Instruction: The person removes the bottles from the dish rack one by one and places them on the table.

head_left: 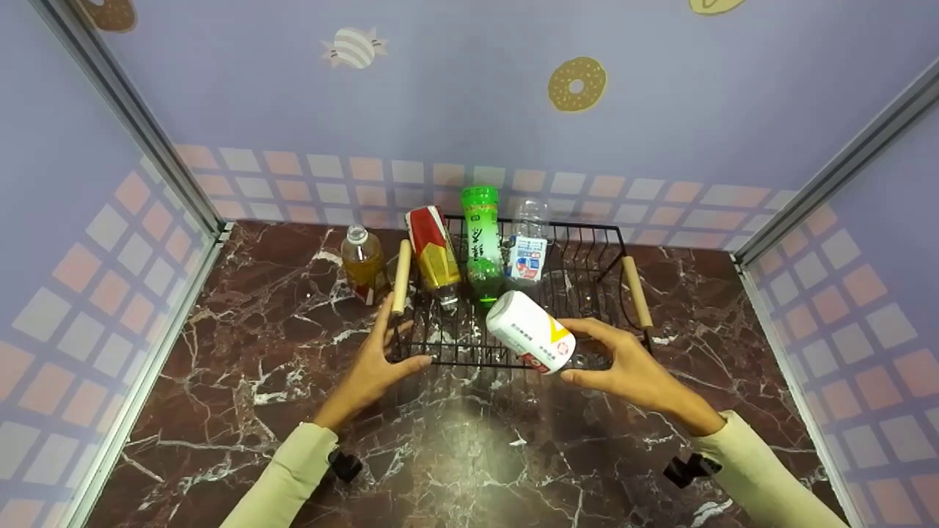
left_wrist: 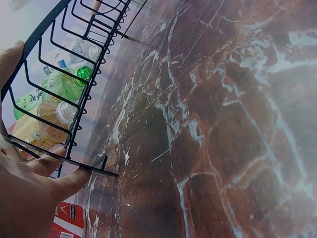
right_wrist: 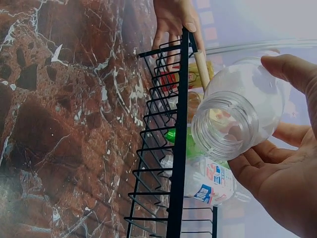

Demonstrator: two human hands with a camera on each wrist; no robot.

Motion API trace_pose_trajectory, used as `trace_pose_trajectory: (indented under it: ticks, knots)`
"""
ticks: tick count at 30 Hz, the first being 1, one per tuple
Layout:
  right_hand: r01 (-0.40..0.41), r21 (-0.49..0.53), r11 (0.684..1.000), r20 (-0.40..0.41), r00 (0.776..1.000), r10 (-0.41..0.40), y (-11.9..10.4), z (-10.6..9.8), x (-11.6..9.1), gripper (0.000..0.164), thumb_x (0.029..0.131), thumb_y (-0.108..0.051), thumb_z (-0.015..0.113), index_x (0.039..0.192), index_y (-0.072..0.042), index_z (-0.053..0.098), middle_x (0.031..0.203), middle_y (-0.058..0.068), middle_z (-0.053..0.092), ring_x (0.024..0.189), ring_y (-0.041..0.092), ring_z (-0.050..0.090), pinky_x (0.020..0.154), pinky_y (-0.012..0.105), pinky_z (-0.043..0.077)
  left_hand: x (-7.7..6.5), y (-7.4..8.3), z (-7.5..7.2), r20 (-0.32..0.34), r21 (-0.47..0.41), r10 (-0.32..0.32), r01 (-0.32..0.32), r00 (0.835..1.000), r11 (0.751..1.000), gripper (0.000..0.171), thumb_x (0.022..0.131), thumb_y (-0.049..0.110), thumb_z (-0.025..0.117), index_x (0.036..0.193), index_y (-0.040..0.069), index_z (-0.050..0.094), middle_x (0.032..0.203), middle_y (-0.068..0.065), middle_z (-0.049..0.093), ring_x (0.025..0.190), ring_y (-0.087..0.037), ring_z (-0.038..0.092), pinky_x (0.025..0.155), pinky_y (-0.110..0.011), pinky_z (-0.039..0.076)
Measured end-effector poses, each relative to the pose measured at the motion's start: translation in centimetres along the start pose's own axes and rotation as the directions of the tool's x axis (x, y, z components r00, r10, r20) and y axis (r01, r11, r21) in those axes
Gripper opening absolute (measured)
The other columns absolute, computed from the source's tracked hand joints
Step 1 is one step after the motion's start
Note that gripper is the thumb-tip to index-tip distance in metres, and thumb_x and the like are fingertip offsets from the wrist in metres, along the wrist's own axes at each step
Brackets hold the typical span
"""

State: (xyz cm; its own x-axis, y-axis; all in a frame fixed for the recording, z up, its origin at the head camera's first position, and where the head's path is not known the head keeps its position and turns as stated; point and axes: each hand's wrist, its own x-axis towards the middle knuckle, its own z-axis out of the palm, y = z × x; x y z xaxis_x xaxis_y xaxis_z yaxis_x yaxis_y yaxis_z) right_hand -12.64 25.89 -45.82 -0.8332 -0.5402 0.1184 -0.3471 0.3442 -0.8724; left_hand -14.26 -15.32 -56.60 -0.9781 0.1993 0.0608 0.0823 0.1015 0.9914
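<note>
My right hand [head_left: 627, 367] holds a wide-mouthed clear plastic bottle [right_wrist: 265, 99], uncapped, above the front of a black wire basket [head_left: 506, 366]. In the head view its white label [head_left: 532, 330] with yellow and red marks faces up, and the bottle is tilted. My left hand [head_left: 378, 363] grips the basket's front left corner, thumb over the rim [left_wrist: 37, 37] and fingers at the lower wires. Inside the basket lie a red-and-yellow labelled bottle [head_left: 434, 246], a green bottle [head_left: 482, 242] and a clear bottle with a white-and-blue label [head_left: 527, 257].
A bottle with amber contents [head_left: 363, 268] stands left of the basket, close to its wooden handle [head_left: 402, 275]. Another wooden handle [head_left: 637, 292] is on the right end. Patterned walls enclose the dark marbled tabletop [head_left: 455, 447] at the back and both sides.
</note>
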Motion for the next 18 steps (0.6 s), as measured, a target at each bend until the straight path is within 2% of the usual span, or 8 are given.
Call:
trace_pose_trajectory:
  ticks: [4,9,14,18]
  knots:
    - [0.0,-0.025,1.0,0.017,1.0,0.001,-0.08,0.16,0.04,0.072,0.09,-0.008,0.091,0.155,-0.002,0.06,0.146,0.014,0.067,0.122,0.024,0.07,0.107,0.03,0.059,-0.04,-0.28,0.03,-0.001,-0.025,0.017,-0.017,1.0,1.0,0.127,0.089,0.014,0.094,0.179,0.022,0.005,0.183,-0.023,0.004,0.158,-0.042,0.042,0.122,-0.062,0.045]
    - [0.014,-0.051,0.999,0.046,0.999,-0.011,-0.01,0.36,0.19,0.072,0.089,-0.01,0.092,0.154,-0.005,0.061,0.145,0.01,0.069,0.123,0.025,0.069,0.109,0.032,0.058,0.01,-0.33,0.08,-0.012,-0.017,0.027,-0.028,1.0,0.999,0.126,0.089,0.013,0.094,0.179,0.022,0.007,0.183,-0.021,0.004,0.157,-0.043,0.044,0.124,-0.064,0.041]
    - [0.033,-0.069,0.997,0.058,0.998,-0.029,0.01,0.53,0.38,0.07,0.09,-0.012,0.092,0.153,-0.006,0.063,0.142,0.008,0.071,0.124,0.024,0.07,0.111,0.035,0.058,0.09,-0.4,0.06,-0.013,-0.011,0.024,-0.025,1.0,1.0,0.125,0.088,0.014,0.094,0.179,0.023,0.008,0.184,-0.018,0.004,0.156,-0.043,0.045,0.125,-0.067,0.038]
    - [0.048,-0.093,0.994,0.067,0.997,-0.041,-0.01,0.66,0.57,0.07,0.09,-0.015,0.093,0.153,-0.008,0.063,0.145,0.007,0.07,0.128,0.024,0.068,0.115,0.042,0.056,0.03,-0.46,0.02,-0.016,-0.016,0.018,-0.018,1.0,1.0,0.126,0.088,0.014,0.095,0.179,0.025,0.009,0.184,-0.018,0.006,0.156,-0.042,0.045,0.125,-0.066,0.039]
